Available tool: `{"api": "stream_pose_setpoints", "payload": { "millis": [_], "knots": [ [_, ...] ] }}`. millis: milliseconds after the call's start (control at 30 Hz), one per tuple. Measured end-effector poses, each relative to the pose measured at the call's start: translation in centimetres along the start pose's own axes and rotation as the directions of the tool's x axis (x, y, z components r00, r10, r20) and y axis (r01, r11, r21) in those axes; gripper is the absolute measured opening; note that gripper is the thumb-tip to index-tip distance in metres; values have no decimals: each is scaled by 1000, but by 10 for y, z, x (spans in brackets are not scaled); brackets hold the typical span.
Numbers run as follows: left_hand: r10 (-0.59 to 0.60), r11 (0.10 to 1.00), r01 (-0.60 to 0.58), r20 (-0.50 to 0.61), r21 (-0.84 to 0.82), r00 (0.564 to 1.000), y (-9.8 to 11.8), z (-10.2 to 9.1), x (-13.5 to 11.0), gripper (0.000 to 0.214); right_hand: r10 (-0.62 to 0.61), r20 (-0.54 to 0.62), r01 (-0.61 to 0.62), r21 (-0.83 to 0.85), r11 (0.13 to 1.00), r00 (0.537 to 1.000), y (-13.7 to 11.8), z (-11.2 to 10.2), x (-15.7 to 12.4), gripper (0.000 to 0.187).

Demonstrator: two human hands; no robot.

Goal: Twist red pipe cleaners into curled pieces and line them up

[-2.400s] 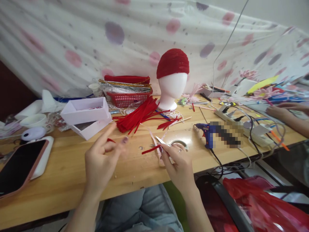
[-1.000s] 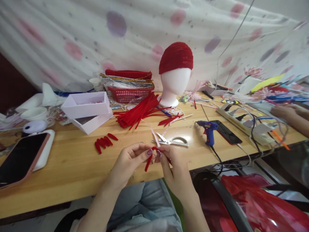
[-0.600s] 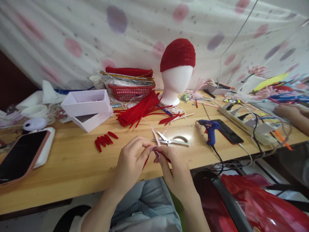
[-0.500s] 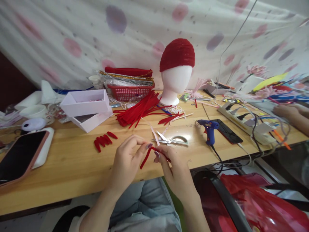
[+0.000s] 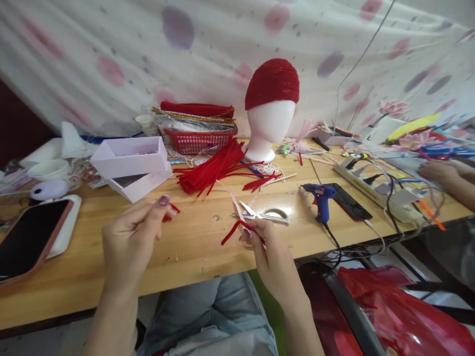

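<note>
My right hand [image 5: 267,247] pinches one end of a bent red pipe cleaner [image 5: 232,231], held just above the wooden table [image 5: 92,267] near its front edge. My left hand [image 5: 131,237] is off to the left with thumb and fingers pinched together. Its fingertips are at a small red folded piece [image 5: 172,209] on the table; I cannot tell whether they grip it. Scissors [image 5: 265,215] lie just beyond my right hand. A pile of red pipe cleaners [image 5: 215,170] lies behind them, in front of a white foam head [image 5: 269,131] wearing a red cap [image 5: 272,84].
A blue glue gun [image 5: 321,200] and a black phone [image 5: 349,202] lie to the right. A power strip [image 5: 371,185] with cables and another person's hands [image 5: 441,170] are at the far right. At the left are white boxes [image 5: 129,158], a red basket [image 5: 200,141] and a pink-cased phone [image 5: 29,240].
My hands were together on the pipe cleaner. My left hand has let go and moved left to the small red pieces. My right hand keeps the pipe cleaner.
</note>
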State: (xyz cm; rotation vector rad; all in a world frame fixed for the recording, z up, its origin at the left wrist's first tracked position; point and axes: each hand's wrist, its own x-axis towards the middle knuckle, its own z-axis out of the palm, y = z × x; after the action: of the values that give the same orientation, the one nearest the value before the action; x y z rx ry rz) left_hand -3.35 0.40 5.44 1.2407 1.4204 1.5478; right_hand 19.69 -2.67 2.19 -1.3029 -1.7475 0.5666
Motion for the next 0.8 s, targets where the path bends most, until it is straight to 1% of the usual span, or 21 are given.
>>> {"api": "stream_pose_setpoints", "payload": {
  "millis": [33,67,100,133,167,233,300,367,400,433,500,533,667,733,767,800],
  "knots": [
    [124,981,-119,-26,153,992,-1,-1,2,13,6,-1,-6,3,1000,1000,0,0,0,15],
    [212,943,-196,-29,269,977,-1,-1,2,11,8,0,-8,4,1000,1000,0,-1,0,14],
    [251,916,-227,-32,330,967,0,1,1,24,6,3,-6,1,1000,1000,0,-1,1,14],
    [218,926,-197,-31,321,975,1,4,-1,36,0,4,0,-5,1000,1000,0,-1,1,14],
    [143,950,-127,-39,285,989,2,7,-3,40,-4,6,4,-13,1000,1000,-1,-1,1,14],
    [-3,976,16,-62,215,998,5,14,-10,31,-14,9,14,-28,1000,1000,-1,-1,0,15],
    [-52,988,59,-51,145,997,7,21,-16,28,-21,13,22,-31,999,1000,-1,0,-1,15],
    [-61,998,60,35,29,998,5,29,-19,30,-20,26,20,-7,1000,999,-2,0,-2,14],
    [-75,996,80,104,-41,992,3,33,-21,32,-16,34,15,19,1000,999,-3,1,-2,14],
    [-105,986,126,180,-112,978,1,37,-22,31,-10,45,7,55,998,999,-4,2,-3,14],
    [-184,937,266,327,-228,927,-6,46,-26,27,0,60,-8,137,990,998,-7,6,-3,13],
    [-221,902,335,375,-272,900,-9,50,-28,29,1,61,-12,178,984,998,-9,8,-3,12],
    [-304,767,506,471,-394,828,-19,63,-39,34,20,37,-30,324,946,999,-14,17,-3,13],
    [-327,671,584,524,-458,787,-23,69,-44,33,50,18,-53,371,927,999,-16,20,-4,12],
    [-334,624,609,538,-490,774,-24,71,-46,33,68,7,-66,381,922,998,-16,22,-4,11],
    [-337,591,617,536,-519,774,-25,73,-48,33,87,-7,-77,386,919,996,-17,23,-5,10]
  ]
}}
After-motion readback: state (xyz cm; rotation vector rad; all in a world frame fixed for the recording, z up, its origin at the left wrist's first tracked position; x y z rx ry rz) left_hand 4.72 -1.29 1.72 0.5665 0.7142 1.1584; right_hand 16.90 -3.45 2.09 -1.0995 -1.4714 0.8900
